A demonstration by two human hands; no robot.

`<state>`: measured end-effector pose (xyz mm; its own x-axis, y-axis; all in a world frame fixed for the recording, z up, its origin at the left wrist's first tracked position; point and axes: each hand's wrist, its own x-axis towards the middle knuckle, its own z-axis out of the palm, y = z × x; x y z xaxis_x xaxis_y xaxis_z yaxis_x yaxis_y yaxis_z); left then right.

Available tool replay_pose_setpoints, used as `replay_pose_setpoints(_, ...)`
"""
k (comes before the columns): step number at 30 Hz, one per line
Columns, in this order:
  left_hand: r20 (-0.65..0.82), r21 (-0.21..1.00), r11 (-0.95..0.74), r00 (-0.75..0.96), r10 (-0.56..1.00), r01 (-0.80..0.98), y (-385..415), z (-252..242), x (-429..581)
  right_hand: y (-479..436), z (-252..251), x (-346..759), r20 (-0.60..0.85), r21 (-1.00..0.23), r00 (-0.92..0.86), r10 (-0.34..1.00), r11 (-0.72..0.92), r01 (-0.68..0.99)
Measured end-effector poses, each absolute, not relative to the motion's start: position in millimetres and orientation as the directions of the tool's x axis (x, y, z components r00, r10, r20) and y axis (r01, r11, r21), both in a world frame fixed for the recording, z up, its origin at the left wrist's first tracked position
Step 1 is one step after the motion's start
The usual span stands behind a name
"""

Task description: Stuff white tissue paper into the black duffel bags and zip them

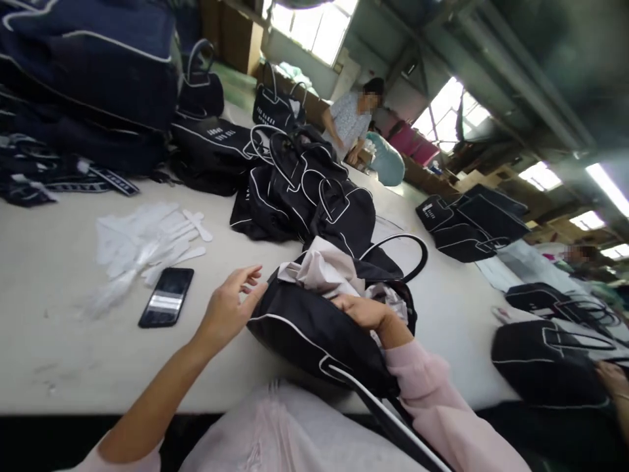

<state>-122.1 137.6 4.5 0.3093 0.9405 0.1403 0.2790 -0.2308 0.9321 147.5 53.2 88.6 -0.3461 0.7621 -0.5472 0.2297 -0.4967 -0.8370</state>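
A black bag (314, 321) with white piping lies on the table in front of me, its mouth spread and crumpled pale paper (327, 269) bulging out. My right hand (361, 311) reaches over into the mouth against the paper, with its fingertips hidden behind the near rim. At the bag's left end is my left hand (234, 300), its fingers apart and bent, holding nothing. One looped handle (417, 252) stands up on the far side. The other handle (373, 406) hangs toward me over the table edge.
Left of me lie a phone (167, 298) and a pile of white strips (152, 239). Several black bags (304, 177) crowd the table beyond, with a dark blue stack (93, 65) at left. A person (351, 118) stands farther back; another person's hand (612, 379) touches a bag (545, 360) at right.
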Motion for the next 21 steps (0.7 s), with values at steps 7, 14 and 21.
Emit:
replay_pose_setpoints(7, 0.379, 0.680, -0.671, 0.641, 0.667, 0.296, 160, 11, -68, 14, 98, 139, 0.064, -0.766, 0.198, 0.978, -0.079, 0.638)
replay_pose_setpoints(14, 0.631, 0.512, -0.859, 0.680, 0.374, -0.002, 124, 43, -57, 46, 71, 215, 0.197, 0.062, -0.133, 0.971, 0.123, 0.990)
replay_pose_setpoints(21, 0.409, 0.220, -0.964, 0.883, 0.231, 0.150, 86, 40, -7, 97, 68, 184, 0.062, -0.173, -0.048, 0.997, 0.059, 0.983)
